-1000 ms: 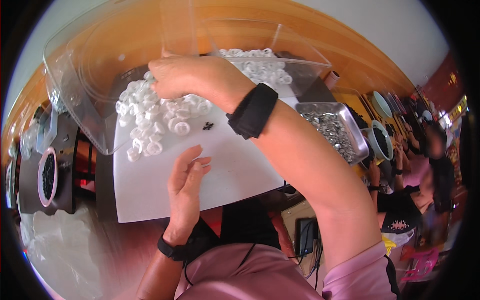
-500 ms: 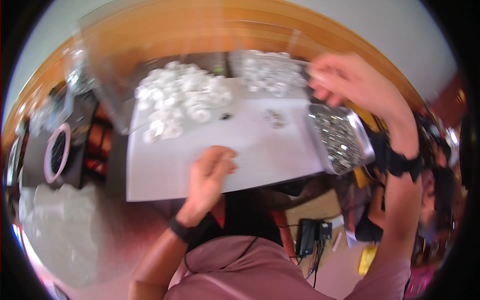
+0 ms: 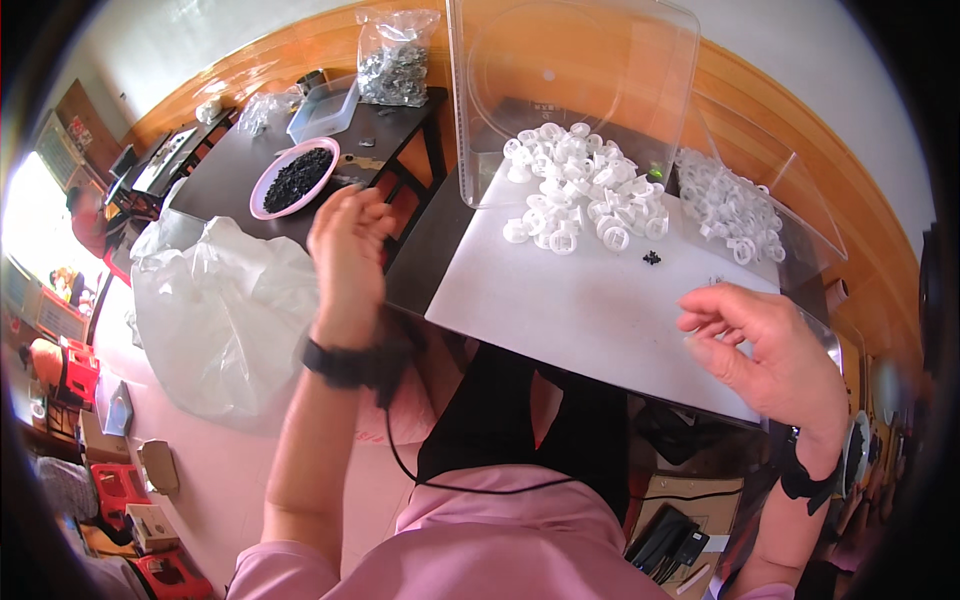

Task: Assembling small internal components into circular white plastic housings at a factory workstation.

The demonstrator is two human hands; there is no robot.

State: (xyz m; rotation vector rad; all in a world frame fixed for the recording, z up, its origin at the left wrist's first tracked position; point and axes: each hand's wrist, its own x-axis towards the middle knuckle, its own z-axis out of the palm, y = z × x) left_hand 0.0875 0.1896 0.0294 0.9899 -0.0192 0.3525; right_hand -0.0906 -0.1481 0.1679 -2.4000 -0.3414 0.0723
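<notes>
While left hand (image 3: 350,245), half-curled, contents unclear, hangs near pink-rimmed bowl (image 3: 258,197), right hand (image 3: 758,350) hovers loosely spread above white board (image 3: 580,305).

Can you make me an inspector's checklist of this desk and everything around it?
Surface: white board on a dark table.
Job's things: heaped white plastic parts; small black cluster beside them.
Clutter: big clear plastic bag, left of the table.
Hands: left hand near a pink bowl, grip unclear; right hand above the board, thumb and fingers apart.
Cables: black cable across the person's front.
Surroundings: second dark table; red stools.
</notes>
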